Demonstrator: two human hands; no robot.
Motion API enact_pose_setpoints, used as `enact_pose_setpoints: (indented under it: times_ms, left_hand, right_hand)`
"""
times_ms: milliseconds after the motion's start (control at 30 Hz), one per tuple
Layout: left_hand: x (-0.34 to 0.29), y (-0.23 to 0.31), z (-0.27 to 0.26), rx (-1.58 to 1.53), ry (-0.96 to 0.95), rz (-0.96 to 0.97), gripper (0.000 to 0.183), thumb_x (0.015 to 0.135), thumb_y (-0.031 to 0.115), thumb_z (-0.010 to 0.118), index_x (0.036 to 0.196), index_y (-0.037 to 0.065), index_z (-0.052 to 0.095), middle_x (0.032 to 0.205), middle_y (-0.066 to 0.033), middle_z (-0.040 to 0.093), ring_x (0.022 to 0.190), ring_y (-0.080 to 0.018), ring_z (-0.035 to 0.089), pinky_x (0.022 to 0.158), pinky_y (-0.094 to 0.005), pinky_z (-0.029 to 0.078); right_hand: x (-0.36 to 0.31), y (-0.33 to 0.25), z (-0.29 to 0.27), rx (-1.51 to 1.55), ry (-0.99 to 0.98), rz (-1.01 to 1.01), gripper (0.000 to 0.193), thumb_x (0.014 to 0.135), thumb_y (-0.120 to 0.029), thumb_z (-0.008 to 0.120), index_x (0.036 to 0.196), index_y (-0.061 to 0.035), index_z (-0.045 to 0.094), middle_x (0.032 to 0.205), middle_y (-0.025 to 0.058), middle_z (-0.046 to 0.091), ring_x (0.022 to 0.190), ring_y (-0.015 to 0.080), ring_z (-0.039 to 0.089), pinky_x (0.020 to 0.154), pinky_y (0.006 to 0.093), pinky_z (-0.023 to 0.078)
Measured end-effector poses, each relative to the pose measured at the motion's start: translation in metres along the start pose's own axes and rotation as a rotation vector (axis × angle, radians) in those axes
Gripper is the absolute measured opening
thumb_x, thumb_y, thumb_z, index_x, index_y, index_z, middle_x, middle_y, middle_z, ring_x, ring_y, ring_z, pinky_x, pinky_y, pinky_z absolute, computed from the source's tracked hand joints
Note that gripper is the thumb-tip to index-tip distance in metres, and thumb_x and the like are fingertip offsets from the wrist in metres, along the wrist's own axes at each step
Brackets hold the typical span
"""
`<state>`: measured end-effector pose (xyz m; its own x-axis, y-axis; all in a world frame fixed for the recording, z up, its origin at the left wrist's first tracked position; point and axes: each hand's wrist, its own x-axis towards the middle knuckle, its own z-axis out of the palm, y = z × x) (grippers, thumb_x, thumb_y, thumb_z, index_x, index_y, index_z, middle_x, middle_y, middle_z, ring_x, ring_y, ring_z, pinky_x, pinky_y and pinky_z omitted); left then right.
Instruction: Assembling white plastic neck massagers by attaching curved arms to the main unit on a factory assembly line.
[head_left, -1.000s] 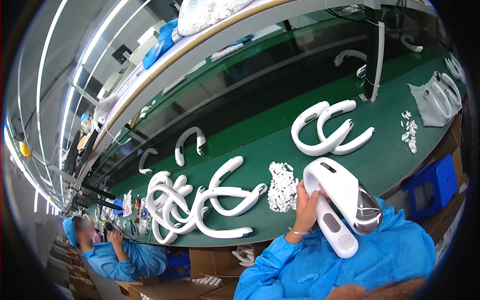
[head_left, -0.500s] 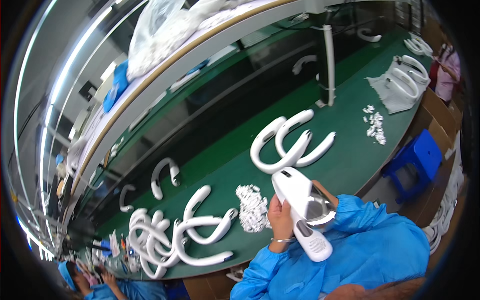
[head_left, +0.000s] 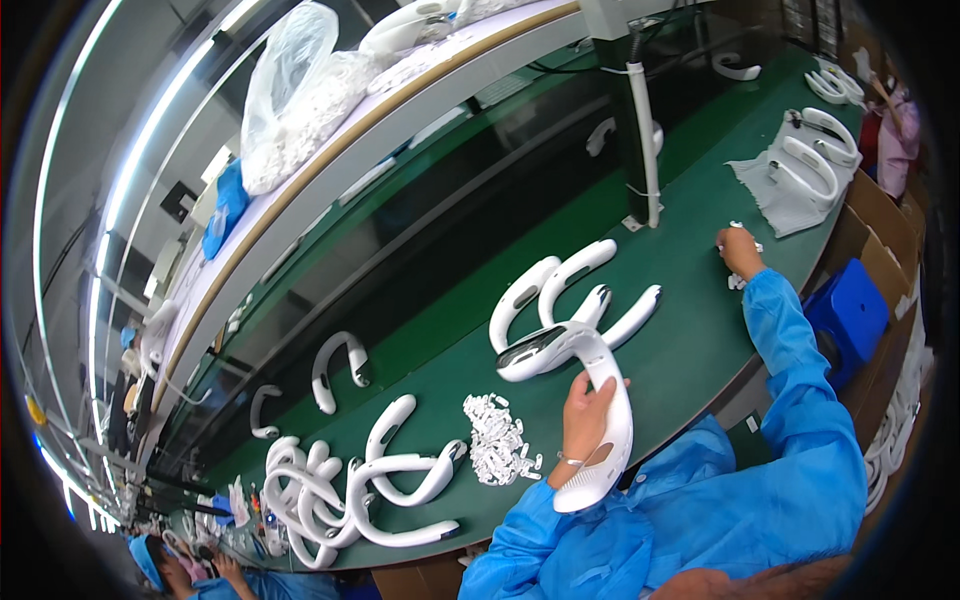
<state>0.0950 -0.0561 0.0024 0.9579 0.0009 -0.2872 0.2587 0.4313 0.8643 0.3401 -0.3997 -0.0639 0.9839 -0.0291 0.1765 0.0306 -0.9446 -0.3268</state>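
Note:
A curved white neck fan, with a slotted vent near its lower end, rests in my left hand above the table's near edge. The fingers are wrapped round its middle. My right hand reaches far to the right, onto a small heap of little white plastic parts. Its fingers are drawn together there, and what is between them is too small to make out. Just beyond the held fan, more white neck fans lie on the green table. A larger pile of small white parts lies left of my left hand.
Several neck fans are heaped at the left. A grey cloth bears more at the far right. A post stands at the back, under a raised shelf. A blue stool is beside the table. Co-workers sit lower left and far right.
My right hand has let go of the neck fan and moved out right to the small heap. In my left hand the fan has turned, so its curved side now shows.

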Motion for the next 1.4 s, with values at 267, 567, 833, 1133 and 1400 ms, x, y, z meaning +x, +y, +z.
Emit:
enact_pose_setpoints:
  times_ms: [267, 567, 833, 1133, 1400]
  left_hand:
    - [0.015, -0.015, -0.015, -0.059, 0.05, 0.021, 0.022, 0.091, 0.014, 0.055, 0.106, -0.002, 0.052, 0.088, -0.0133, 0.065, 0.061, -0.0142, 0.06, 0.052, -0.0255, 0.049]
    - [-0.019, -0.004, -0.001, -0.04, 0.053, 0.089, 0.028, 0.089, 0.003, 0.052, 0.115, 0.0, 0.042, 0.094, -0.0125, 0.06, 0.07, -0.0192, 0.064, 0.058, -0.0307, 0.056]
    - [-0.041, 0.001, -0.009, -0.147, 0.02, 0.168, 0.039, 0.089, 0.0, 0.048, 0.125, 0.005, 0.036, 0.105, -0.0113, 0.055, 0.08, -0.0175, 0.062, 0.065, -0.0296, 0.054]
    - [-0.069, 0.013, -0.009, -0.308, 0.037, 0.121, 0.042, 0.095, 0.012, 0.042, 0.136, 0.003, 0.032, 0.124, -0.0092, 0.047, 0.109, -0.0154, 0.049, 0.093, -0.0289, 0.041]
    - [-0.067, -0.013, -0.025, -0.205, 0.049, 0.231, 0.034, 0.096, 0.015, 0.042, 0.127, 0.002, 0.041, 0.113, -0.0104, 0.054, 0.094, -0.017, 0.057, 0.077, -0.029, 0.049]
  right_hand:
    - [-0.098, -0.141, -0.081, 1.318, -0.307, 0.009, 0.016, 0.079, 0.0, 0.058, 0.093, 0.0003, 0.053, 0.074, 0.0098, 0.061, 0.067, 0.0158, 0.063, 0.051, 0.0263, 0.052]
    - [-0.187, -0.234, -0.055, 1.199, -0.311, -0.393, 0.012, 0.074, 0.004, 0.066, 0.085, -0.0001, 0.067, 0.078, 0.0075, 0.064, 0.063, 0.0139, 0.062, 0.058, 0.0232, 0.051]
    - [-0.223, -0.271, -0.058, 0.992, 0.012, -0.46, 0.011, 0.066, 0.0, 0.069, 0.077, -0.0026, 0.066, 0.077, 0.0095, 0.06, 0.067, 0.0233, 0.061, 0.056, 0.032, 0.048]
    - [-0.231, -0.276, -0.064, 0.726, 0.221, -0.864, 0.015, 0.06, 0.001, 0.069, 0.074, -0.003, 0.065, 0.078, 0.0084, 0.059, 0.067, 0.0234, 0.058, 0.055, 0.0325, 0.047]
    - [-0.239, -0.269, -0.057, 0.916, 0.098, -0.742, 0.022, 0.063, 0.001, 0.071, 0.083, -0.0021, 0.065, 0.087, 0.0096, 0.061, 0.073, 0.0229, 0.06, 0.061, 0.0305, 0.049]
